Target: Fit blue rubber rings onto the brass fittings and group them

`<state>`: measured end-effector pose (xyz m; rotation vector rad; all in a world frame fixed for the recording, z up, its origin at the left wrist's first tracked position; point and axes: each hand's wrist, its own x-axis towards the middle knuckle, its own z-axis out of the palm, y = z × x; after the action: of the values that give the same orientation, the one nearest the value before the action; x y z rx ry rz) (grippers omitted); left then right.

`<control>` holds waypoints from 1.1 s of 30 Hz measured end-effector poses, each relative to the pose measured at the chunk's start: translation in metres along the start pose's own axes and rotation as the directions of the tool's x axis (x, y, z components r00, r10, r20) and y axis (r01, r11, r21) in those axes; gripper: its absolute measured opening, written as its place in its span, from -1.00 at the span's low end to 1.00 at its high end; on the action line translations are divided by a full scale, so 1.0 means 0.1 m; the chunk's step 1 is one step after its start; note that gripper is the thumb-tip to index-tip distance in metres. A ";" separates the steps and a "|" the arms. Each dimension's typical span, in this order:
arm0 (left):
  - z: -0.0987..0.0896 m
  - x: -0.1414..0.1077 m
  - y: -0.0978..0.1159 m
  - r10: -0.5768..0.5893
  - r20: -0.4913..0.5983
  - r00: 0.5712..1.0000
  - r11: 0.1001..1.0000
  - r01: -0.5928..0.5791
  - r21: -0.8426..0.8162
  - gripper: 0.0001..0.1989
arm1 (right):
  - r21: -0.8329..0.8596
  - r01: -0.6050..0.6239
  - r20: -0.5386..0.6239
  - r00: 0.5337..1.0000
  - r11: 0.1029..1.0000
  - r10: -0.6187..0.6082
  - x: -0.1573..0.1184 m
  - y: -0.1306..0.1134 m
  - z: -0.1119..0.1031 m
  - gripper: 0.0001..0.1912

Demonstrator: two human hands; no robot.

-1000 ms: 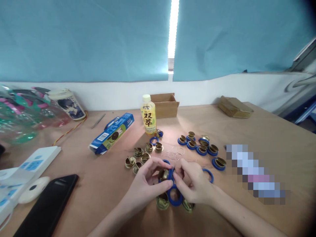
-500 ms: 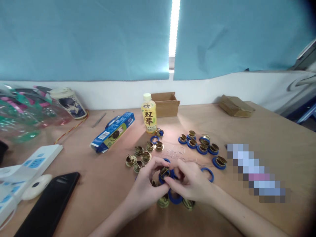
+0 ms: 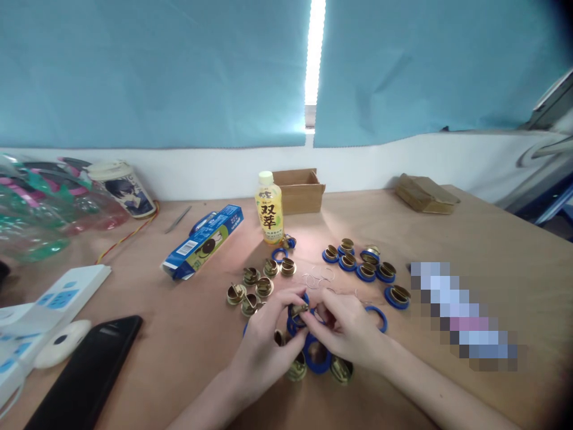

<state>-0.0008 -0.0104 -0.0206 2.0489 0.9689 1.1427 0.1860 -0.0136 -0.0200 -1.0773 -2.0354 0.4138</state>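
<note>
Between both hands sits a round brass fitting with a blue ring around it, partly covered by my fingers. My left hand pinches it from the left, thumb below and forefinger above. From the right, my right hand has its thumb and fingertips against the fitting. Loose blue rings and brass fittings lie under and around my hands. Several brass fittings without rings are grouped to the left. To the right stand several brass fittings with blue rings. Thin wire rings lie behind my hands.
A yellow drink bottle and a cardboard box stand at the back. Leftward are a blue carton, a black phone, a power strip and spray bottles. A brown packet lies back right.
The brass fitting has tilted between my fingers, and its slotted top faces another way. Both hands stay in nearly the same place. The other pieces lie as before.
</note>
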 end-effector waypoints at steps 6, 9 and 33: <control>0.01 -0.06 -0.09 0.178 -0.043 0.983 0.979 -0.172 0.112 -0.56 | 0.006 0.005 0.009 1.000 1.000 -0.005 0.01 0.00 -0.03 -0.81; 0.01 -0.07 -0.13 0.218 -0.010 0.976 0.970 -0.215 0.117 -0.53 | -0.006 0.014 0.007 1.000 1.000 -0.014 0.01 -0.02 -0.03 -0.82; -0.01 -0.07 -0.05 0.193 0.080 0.978 0.969 -0.203 0.144 -0.50 | -0.017 0.126 0.008 0.992 0.992 -0.126 0.00 -0.02 -0.03 -0.89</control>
<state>-0.0053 -0.0127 -0.0274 2.3339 0.8567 1.1242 0.1873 -0.0148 -0.0166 -0.9527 -2.1037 0.3356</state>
